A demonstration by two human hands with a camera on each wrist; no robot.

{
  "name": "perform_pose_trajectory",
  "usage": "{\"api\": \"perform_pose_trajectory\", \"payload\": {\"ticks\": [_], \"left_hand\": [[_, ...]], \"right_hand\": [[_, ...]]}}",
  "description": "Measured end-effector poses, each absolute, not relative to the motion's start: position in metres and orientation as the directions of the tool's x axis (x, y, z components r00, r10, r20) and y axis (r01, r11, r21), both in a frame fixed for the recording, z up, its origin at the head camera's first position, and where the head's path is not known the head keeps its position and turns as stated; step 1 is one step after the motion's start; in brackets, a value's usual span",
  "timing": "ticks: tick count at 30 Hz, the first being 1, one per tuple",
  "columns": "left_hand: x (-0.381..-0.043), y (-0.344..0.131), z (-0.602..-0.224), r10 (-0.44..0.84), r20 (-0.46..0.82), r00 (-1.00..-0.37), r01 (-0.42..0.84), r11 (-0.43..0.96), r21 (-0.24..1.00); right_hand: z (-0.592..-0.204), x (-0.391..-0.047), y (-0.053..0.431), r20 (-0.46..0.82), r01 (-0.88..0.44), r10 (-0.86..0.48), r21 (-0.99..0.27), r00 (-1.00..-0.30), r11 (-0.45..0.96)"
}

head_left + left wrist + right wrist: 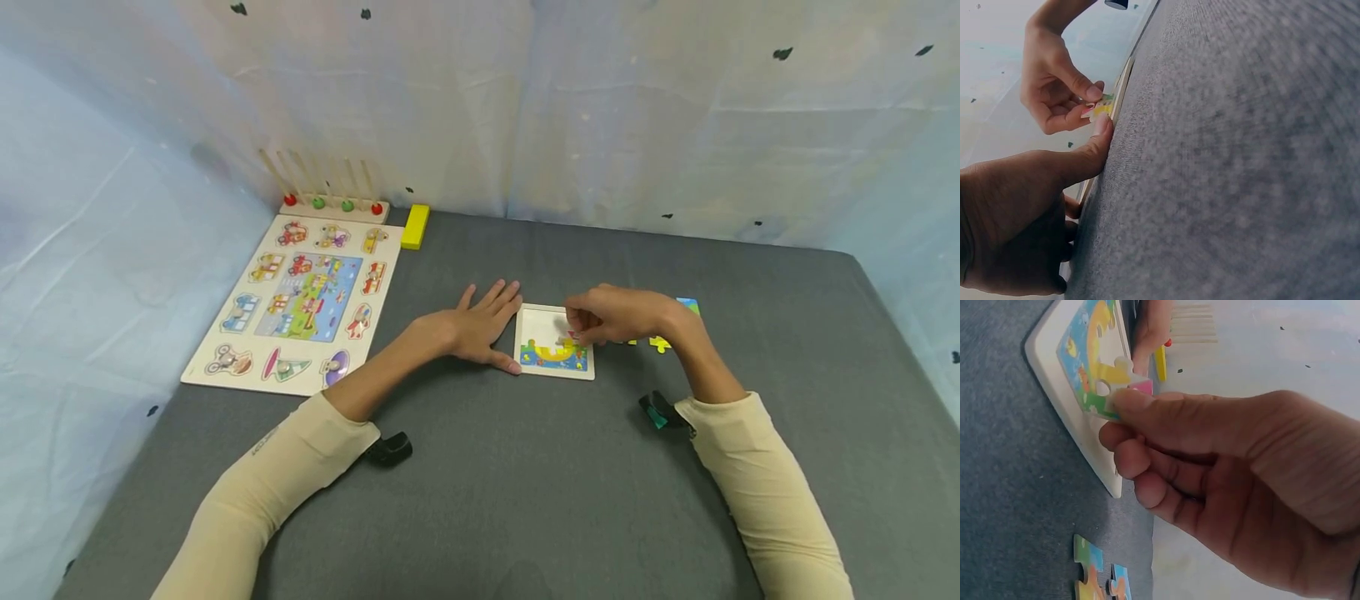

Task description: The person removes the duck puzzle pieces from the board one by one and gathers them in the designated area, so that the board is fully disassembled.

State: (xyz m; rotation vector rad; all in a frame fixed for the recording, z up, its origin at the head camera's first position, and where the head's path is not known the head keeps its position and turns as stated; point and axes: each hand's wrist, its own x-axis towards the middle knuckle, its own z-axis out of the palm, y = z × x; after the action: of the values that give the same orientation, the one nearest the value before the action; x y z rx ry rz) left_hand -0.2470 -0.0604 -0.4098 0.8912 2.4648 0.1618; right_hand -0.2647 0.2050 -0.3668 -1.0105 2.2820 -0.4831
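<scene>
On a grey counter (480,467), a person's left hand (483,331) lies spread, touching a shallow puzzle tray (540,325) on its nine o'clock side. The right hand (621,312) pinches a jigsaw piece (1104,108) between thumb and fingers at the tray's three o'clock side. Loose pieces (660,343) lie farther toward three; a picture board (307,351) lies toward nine.

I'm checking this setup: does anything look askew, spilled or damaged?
Nothing stands out. The colourful jigsaw pieces lying loose beside the square, pale-rimmed tray look natural, as it is only partly filled and the right hand pinches another piece.
</scene>
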Motion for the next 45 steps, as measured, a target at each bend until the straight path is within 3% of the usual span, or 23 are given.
{"api": "perform_pose_trajectory", "payload": {"ticks": [27,32,39,45], "left_hand": [[-0.249,-0.057,-0.407,0.629,-0.430,-0.648,0.567,0.775,0.280],[-0.248,-0.057,-0.407,0.633,-0.430,-0.644,0.570,0.772,0.282],[-0.247,-0.058,-0.406,0.634,-0.428,-0.644,0.565,0.772,0.292],[-0.246,-0.060,-0.409,0.631,-0.427,-0.648,0.566,0.774,0.284]], "right_hand": [[-0.361,-0.269,0.219,-0.334,-0.537,-0.780,-0.581,-0.529,0.612],[-0.337,-0.267,0.247,-0.322,-0.532,-0.748,-0.545,-0.581,0.648],[-0.323,-0.265,0.308,-0.454,-0.386,-0.549,-0.405,-0.702,0.829],[-0.346,-0.274,0.331,-0.621,-0.186,-0.426,-0.415,-0.658,0.891]]}}
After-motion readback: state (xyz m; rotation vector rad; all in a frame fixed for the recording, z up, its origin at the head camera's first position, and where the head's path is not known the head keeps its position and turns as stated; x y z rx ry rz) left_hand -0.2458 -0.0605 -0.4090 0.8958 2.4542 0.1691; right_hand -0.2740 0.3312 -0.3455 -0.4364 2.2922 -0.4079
